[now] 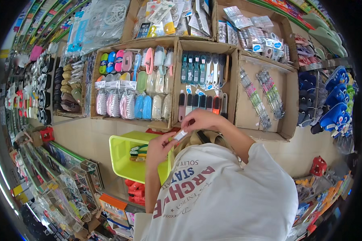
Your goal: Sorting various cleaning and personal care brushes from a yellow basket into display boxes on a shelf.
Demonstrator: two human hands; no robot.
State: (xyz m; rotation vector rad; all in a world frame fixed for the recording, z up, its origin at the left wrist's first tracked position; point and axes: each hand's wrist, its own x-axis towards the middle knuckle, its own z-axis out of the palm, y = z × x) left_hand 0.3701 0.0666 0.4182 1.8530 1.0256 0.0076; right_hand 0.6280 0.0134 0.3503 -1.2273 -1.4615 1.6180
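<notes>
In front of the white T-shirt (pixel 226 192), my left hand (pixel 158 147) grips a small pale object with a white face (pixel 180 135). Its exact kind is too small to tell. My right hand (pixel 202 118) meets the object's upper end with pinched thumb and fingertips. Partly under my left forearm stands a lime-green plastic basket (pixel 116 156), with several green and yellow handled items (pixel 138 153) inside. Just beyond my right hand, a cardboard box (pixel 175 120) holds hairbrushes (pixel 196 104) and teal packaged brushes (pixel 193 69).
To the left, a cardboard box (pixel 132 122) holds scrub brushes (pixel 102 104). Another box (pixel 268 134) at right contains bundled metal-and-coloured strips (pixel 270 93). Blue plush slippers (pixel 336 102) hang far right. Red bundles (pixel 135 191) lie below the basket. Wire racks (pixel 81 192) stand lower left.
</notes>
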